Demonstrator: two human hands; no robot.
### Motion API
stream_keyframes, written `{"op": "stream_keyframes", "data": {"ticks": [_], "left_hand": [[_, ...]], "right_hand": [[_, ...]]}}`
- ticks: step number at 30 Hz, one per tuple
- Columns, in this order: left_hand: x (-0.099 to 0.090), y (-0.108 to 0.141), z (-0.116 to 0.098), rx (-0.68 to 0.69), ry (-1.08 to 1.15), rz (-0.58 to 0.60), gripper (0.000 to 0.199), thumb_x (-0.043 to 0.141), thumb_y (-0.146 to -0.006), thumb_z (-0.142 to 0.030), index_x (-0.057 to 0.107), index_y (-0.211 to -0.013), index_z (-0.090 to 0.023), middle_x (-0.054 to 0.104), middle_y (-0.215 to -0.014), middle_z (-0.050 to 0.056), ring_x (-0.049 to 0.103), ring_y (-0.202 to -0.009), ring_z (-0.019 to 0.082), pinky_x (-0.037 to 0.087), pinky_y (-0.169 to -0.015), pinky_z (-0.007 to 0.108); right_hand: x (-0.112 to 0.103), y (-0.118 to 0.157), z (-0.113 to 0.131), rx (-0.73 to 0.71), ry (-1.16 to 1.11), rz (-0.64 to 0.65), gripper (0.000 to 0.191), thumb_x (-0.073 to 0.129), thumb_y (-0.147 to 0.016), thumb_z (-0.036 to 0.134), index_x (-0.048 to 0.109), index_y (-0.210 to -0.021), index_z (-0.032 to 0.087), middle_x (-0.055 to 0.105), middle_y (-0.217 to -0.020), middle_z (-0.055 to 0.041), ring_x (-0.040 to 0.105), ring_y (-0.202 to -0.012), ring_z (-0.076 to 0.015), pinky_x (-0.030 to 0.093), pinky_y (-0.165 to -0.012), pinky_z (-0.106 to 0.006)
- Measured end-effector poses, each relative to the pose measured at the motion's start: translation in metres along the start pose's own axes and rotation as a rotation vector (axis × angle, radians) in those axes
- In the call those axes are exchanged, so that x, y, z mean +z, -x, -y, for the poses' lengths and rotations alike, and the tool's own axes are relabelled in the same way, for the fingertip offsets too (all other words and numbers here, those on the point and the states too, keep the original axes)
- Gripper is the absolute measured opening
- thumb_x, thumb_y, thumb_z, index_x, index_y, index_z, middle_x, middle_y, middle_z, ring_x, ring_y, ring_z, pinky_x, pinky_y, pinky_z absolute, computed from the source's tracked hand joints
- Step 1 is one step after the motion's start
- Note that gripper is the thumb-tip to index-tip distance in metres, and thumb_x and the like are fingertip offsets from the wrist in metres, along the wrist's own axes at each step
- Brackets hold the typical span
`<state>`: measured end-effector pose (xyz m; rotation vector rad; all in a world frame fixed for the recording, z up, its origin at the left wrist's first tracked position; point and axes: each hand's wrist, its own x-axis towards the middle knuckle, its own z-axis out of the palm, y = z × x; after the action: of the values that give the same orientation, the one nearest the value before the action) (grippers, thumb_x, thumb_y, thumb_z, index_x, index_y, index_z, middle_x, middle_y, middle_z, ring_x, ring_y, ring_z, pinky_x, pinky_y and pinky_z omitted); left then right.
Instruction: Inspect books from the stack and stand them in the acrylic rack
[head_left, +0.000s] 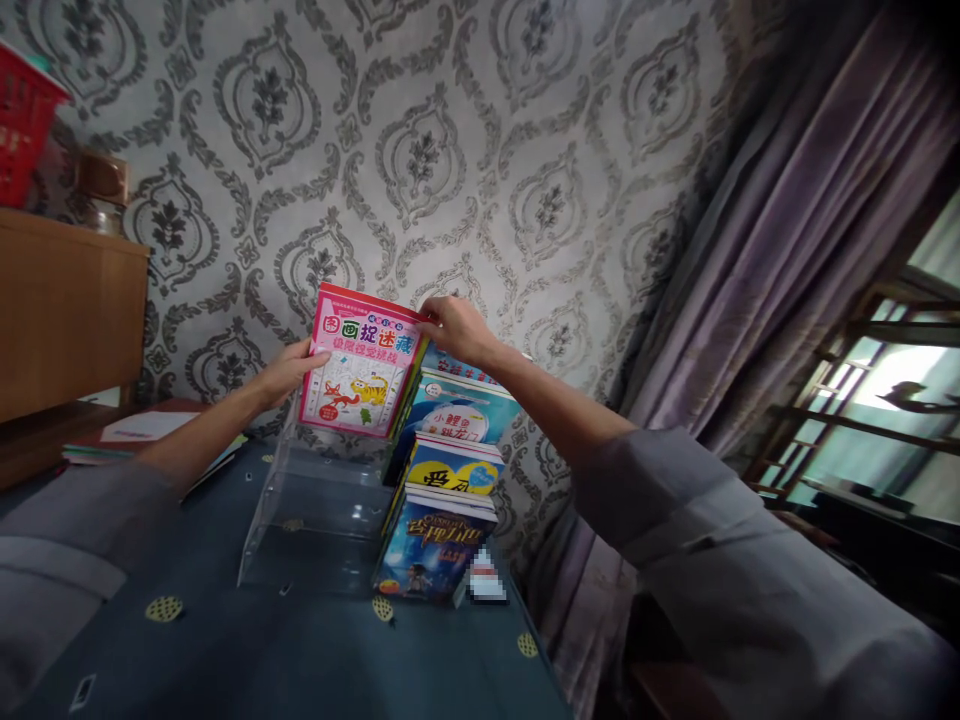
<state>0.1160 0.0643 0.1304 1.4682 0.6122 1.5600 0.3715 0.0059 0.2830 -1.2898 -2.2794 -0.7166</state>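
Observation:
A pink picture book [358,365] with a fox and a tiger on its cover stands at the top left of a clear tiered book rack [330,510]. My left hand [289,370] grips its left edge, the thumb on the cover. At its upper right corner, my right hand [456,325] pinches the edge between thumb and fingers. To the right, the rack's tiers hold a teal book [465,405], a blue and yellow book [457,465] and, lowest in front, a dark blue book [435,545]. My right forearm partly covers another blue book [457,367] behind these.
The rack stands on a dark table cover [247,650]. More books [142,430] lie flat at left, beside a wooden cabinet [71,320] bearing a red basket [26,125]. Patterned wallpaper rises behind; a purple curtain [720,300] hangs at right.

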Motion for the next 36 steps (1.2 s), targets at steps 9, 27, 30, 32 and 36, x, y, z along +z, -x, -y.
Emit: {"op": "stream_keyframes", "data": {"ticks": [9, 27, 30, 32, 36], "left_hand": [[-0.004, -0.007, 0.007, 0.002, -0.026, -0.02, 0.047, 0.081, -0.07, -0.037, 0.07, -0.111, -0.017, 0.079, -0.104, 0.009, 0.073, -0.102, 0.032, 0.058, -0.096, 0.049], [-0.005, -0.003, 0.007, 0.022, -0.053, 0.01, 0.048, 0.077, -0.075, -0.039, 0.069, -0.117, -0.017, 0.078, -0.107, 0.009, 0.073, -0.102, 0.03, 0.058, -0.097, 0.049], [-0.005, -0.001, 0.006, 0.022, -0.063, 0.016, 0.048, 0.078, -0.074, -0.038, 0.069, -0.116, -0.016, 0.078, -0.109, 0.01, 0.072, -0.105, 0.031, 0.058, -0.097, 0.048], [-0.006, 0.0, 0.005, 0.029, -0.08, 0.026, 0.048, 0.078, -0.075, -0.038, 0.069, -0.116, -0.015, 0.077, -0.11, 0.011, 0.072, -0.107, 0.032, 0.057, -0.098, 0.048], [-0.01, -0.001, 0.004, 0.028, -0.109, 0.049, 0.049, 0.077, -0.077, -0.041, 0.067, -0.118, -0.016, 0.077, -0.112, 0.009, 0.071, -0.108, 0.03, 0.054, -0.102, 0.051]], "right_hand": [[0.006, 0.0, 0.0, 0.037, -0.096, 0.004, 0.023, 0.051, -0.092, 0.017, 0.071, -0.104, 0.014, 0.073, -0.094, -0.0089, 0.06, -0.081, -0.0208, 0.042, -0.075, -0.03], [0.005, 0.004, -0.003, 0.063, -0.213, 0.0, 0.022, 0.052, -0.094, 0.017, 0.072, -0.102, 0.013, 0.071, -0.083, -0.0066, 0.062, -0.075, -0.0189, 0.045, -0.075, -0.031], [0.005, 0.004, -0.003, 0.07, -0.2, -0.009, 0.023, 0.053, -0.093, 0.016, 0.073, -0.104, 0.012, 0.072, -0.087, -0.0078, 0.063, -0.078, -0.0197, 0.046, -0.077, -0.032], [0.005, 0.004, -0.003, 0.065, -0.192, -0.018, 0.025, 0.053, -0.092, 0.015, 0.073, -0.107, 0.011, 0.072, -0.09, -0.0085, 0.063, -0.079, -0.0201, 0.046, -0.078, -0.032], [0.006, 0.004, -0.004, 0.066, -0.217, -0.025, 0.028, 0.054, -0.092, 0.015, 0.072, -0.113, 0.009, 0.071, -0.09, -0.0088, 0.061, -0.076, -0.0185, 0.046, -0.078, -0.032]]}}
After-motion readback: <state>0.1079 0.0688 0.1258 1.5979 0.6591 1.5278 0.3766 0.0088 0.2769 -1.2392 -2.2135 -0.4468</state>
